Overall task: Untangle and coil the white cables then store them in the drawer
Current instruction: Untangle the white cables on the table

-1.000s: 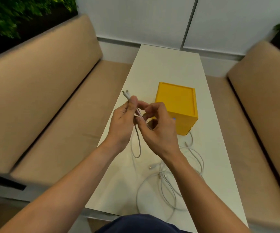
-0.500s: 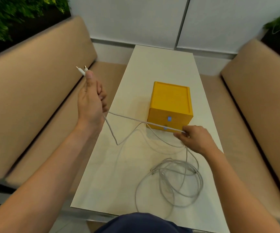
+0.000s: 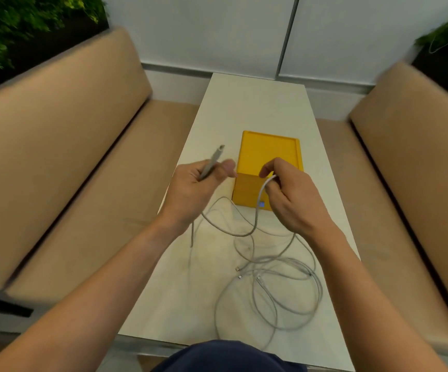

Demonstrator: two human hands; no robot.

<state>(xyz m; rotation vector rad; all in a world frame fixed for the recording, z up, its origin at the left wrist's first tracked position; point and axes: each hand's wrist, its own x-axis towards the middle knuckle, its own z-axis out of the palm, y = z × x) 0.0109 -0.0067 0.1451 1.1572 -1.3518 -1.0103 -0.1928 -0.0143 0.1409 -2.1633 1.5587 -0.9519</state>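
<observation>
The left hand (image 3: 198, 189) hovers over the left edge of the long white tabletop (image 3: 255, 103). Its grip is clenched on a thin white cable (image 3: 240, 234), with the fingers curled round it. The cable's plug end (image 3: 218, 151) sticks up and to the left past the fingers, blurred. The right hand (image 3: 290, 200) hangs near it, in front of the square yellow plastic drawer box (image 3: 268, 149), and pinches the same cable between thumb and curled fingers. Between the two hands the cable sags in a slack loop just above the tabletop. One more strand drops straight down from under the left hand.

From the right hand the line falls toward the tangled heap of white cables (image 3: 292, 291), which lies on the near right part of the tabletop, below both hands and apart from them. The heap's wide loops overlap one another, and a few small metal plug tips (image 3: 237, 269) show at its left side. Which strands belong to the held cable cannot be told.

The yellow box stands mid-tabletop, just beyond the hands. The right hand covers part of its front, and a small blue mark (image 3: 261, 204) shows low on that face.

Padded beige benches flank the tabletop, one on the left (image 3: 69, 130) and one on the right (image 3: 418, 157). Green plants (image 3: 16, 22) rise behind the left bench. Dark blue clothing (image 3: 225, 355) shows at the near edge.
</observation>
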